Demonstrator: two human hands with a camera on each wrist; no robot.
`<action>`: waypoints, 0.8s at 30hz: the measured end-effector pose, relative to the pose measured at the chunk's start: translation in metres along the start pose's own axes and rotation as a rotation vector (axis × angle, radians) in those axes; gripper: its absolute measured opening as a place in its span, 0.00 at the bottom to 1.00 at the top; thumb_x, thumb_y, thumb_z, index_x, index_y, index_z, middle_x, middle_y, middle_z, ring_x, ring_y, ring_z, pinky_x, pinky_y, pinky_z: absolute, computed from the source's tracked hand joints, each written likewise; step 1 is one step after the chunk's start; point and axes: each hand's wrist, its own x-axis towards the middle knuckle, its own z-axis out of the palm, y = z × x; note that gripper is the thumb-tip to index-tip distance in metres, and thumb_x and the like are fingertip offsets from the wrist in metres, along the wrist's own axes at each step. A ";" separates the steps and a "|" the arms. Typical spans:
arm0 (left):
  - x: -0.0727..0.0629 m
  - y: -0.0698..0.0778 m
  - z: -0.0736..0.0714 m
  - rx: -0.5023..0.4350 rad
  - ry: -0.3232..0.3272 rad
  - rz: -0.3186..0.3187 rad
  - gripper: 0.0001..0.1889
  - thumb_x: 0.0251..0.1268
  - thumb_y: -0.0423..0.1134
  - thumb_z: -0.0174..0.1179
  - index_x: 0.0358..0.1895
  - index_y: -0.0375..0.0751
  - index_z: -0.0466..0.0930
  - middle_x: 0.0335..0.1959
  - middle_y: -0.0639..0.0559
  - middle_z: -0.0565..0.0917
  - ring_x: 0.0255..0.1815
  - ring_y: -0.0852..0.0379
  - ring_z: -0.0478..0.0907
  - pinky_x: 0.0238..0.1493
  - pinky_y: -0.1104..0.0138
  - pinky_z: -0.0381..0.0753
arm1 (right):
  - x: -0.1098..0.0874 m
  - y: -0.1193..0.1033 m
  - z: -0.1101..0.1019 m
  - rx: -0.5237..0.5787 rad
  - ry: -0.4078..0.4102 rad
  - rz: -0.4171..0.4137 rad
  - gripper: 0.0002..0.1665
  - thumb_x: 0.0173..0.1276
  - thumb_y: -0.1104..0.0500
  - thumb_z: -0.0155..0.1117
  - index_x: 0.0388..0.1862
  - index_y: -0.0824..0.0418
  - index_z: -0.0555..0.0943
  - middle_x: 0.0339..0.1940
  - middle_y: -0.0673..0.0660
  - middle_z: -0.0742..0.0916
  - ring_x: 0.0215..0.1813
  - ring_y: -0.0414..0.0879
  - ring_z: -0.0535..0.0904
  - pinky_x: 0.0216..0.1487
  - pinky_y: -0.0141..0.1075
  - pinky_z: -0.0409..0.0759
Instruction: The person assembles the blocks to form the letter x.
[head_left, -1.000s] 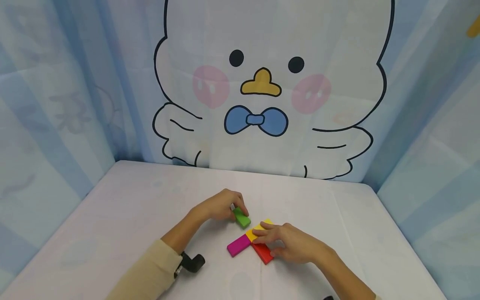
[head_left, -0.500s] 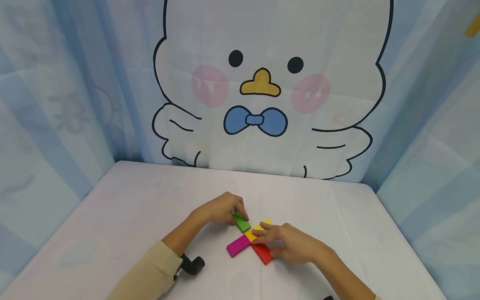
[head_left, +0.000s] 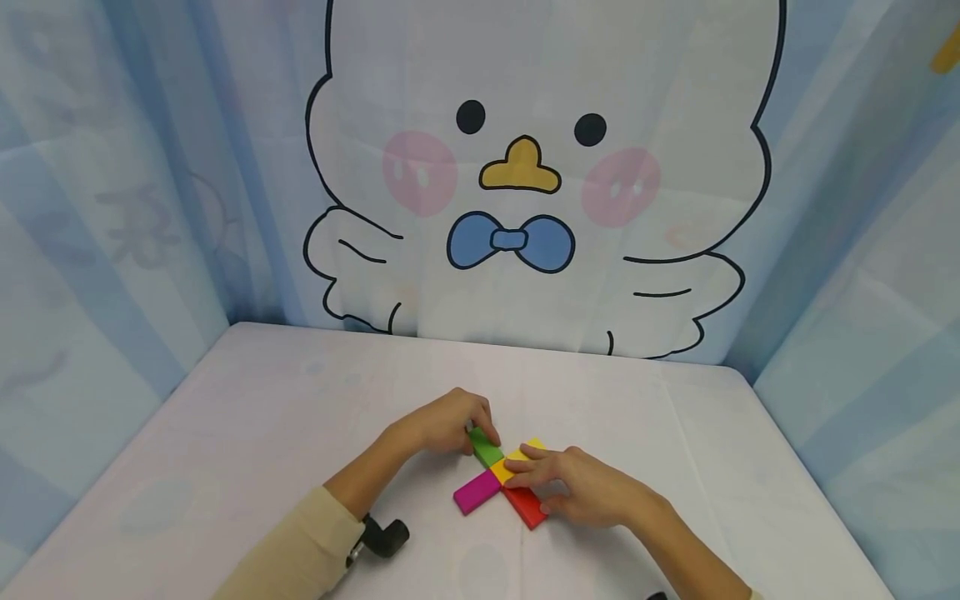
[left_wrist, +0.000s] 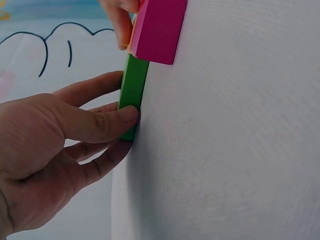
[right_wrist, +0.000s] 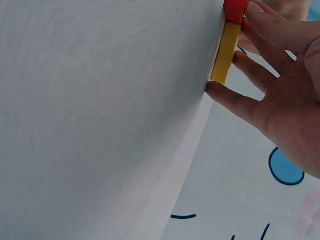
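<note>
Four-armed, the colored blocks meet in a pinwheel on the table. With thumb and fingers my left hand (head_left: 450,421) pinches the green block (head_left: 486,448); in the left wrist view the thumb lies along the near side of it, and its inner end is right at the magenta block (left_wrist: 160,32). My right hand (head_left: 581,487) rests its extended fingers on the yellow block (head_left: 498,472), covering part of it. Its thumb touches the red block (head_left: 524,507), as the right wrist view also shows. The magenta block lies on the near left, held by neither hand.
A white-covered table (head_left: 300,400) carries the blocks. Behind it hangs a curtain (head_left: 517,308) printed with a cartoon bird, and blue curtains flank both sides. A black wrist camera (head_left: 386,535) sits at the left sleeve.
My left hand has moved the green block slightly toward me and to the right, closing the gap to the yellow and magenta blocks. The right hand has stayed in place.
</note>
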 end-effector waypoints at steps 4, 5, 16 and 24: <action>-0.001 0.001 0.001 0.018 0.007 0.005 0.17 0.59 0.25 0.73 0.47 0.50 0.94 0.44 0.57 0.86 0.48 0.62 0.80 0.53 0.72 0.83 | 0.001 0.000 0.001 -0.003 -0.003 0.001 0.35 0.68 0.70 0.68 0.69 0.41 0.82 0.75 0.42 0.78 0.84 0.55 0.62 0.75 0.67 0.66; -0.002 0.002 0.001 0.019 0.007 0.004 0.17 0.59 0.25 0.73 0.47 0.50 0.94 0.44 0.57 0.86 0.48 0.61 0.80 0.53 0.72 0.83 | 0.001 0.000 0.001 -0.002 -0.005 0.002 0.35 0.68 0.70 0.68 0.69 0.41 0.82 0.75 0.41 0.78 0.84 0.55 0.62 0.75 0.67 0.66; -0.009 0.006 0.000 0.036 0.005 -0.017 0.15 0.62 0.27 0.71 0.50 0.48 0.93 0.48 0.54 0.86 0.52 0.57 0.80 0.54 0.70 0.83 | 0.003 -0.004 0.000 -0.026 -0.028 0.009 0.34 0.69 0.70 0.67 0.68 0.41 0.82 0.75 0.42 0.78 0.84 0.54 0.63 0.76 0.63 0.67; -0.014 0.010 -0.003 0.043 -0.011 -0.016 0.16 0.64 0.30 0.71 0.54 0.47 0.91 0.55 0.51 0.87 0.60 0.53 0.81 0.60 0.64 0.84 | 0.003 -0.005 -0.002 -0.080 -0.042 0.026 0.34 0.70 0.68 0.66 0.69 0.40 0.82 0.76 0.43 0.78 0.84 0.54 0.62 0.79 0.64 0.60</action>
